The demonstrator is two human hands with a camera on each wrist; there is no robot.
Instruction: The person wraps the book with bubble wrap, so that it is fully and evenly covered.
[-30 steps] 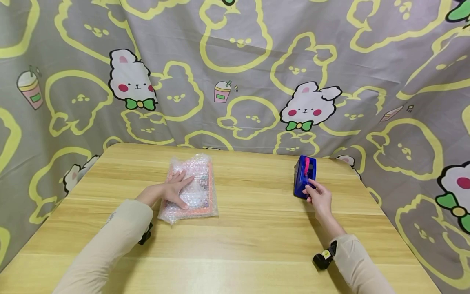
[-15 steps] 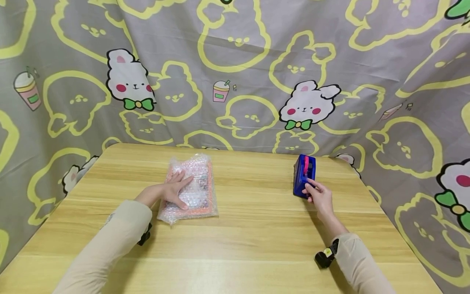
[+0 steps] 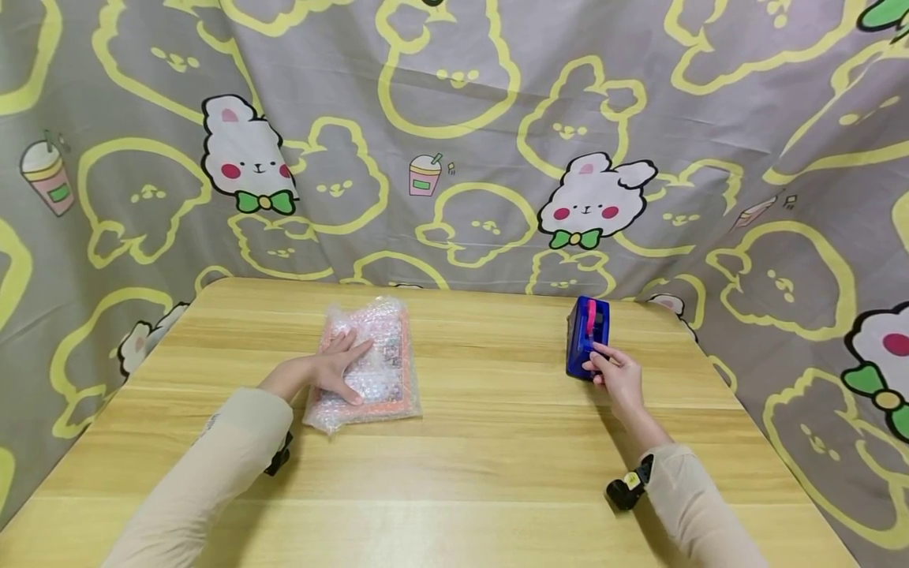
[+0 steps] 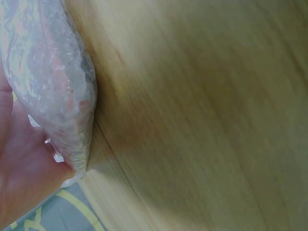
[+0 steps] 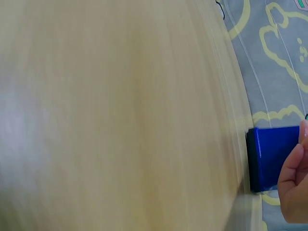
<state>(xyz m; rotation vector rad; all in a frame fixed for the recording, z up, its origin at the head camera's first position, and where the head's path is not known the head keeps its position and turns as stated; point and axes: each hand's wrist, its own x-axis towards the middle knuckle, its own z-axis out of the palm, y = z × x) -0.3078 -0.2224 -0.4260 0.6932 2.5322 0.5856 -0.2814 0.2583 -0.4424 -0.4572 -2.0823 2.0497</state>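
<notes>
A flat, orange-framed item in bubble wrap (image 3: pixel 390 351) lies on the table at left. My left hand (image 3: pixel 330 371) rests on it with fingers spread and straight; in the left wrist view the palm meets the folded edge of the wrap (image 4: pixel 72 96). At the right stands a blue tape dispenser (image 3: pixel 578 347) with a pink wheel (image 3: pixel 592 317) in its top. The thumb and forefinger of my right hand (image 3: pixel 619 383) pinch at its near end. From the right wrist, the dispenser's blue side and dark base (image 5: pixel 274 154) show, fingers at its top; the tape's end is hidden.
The wood-grain table (image 3: pixel 483 442) reaches back to a grey curtain (image 3: pixel 341 79) printed with rabbits, which also hangs along both sides. Small black wrist cameras (image 3: pixel 625 493) sit below the sleeves.
Both hands keep their places on the wrapped item and at the dispenser. The head view has shifted slightly.
</notes>
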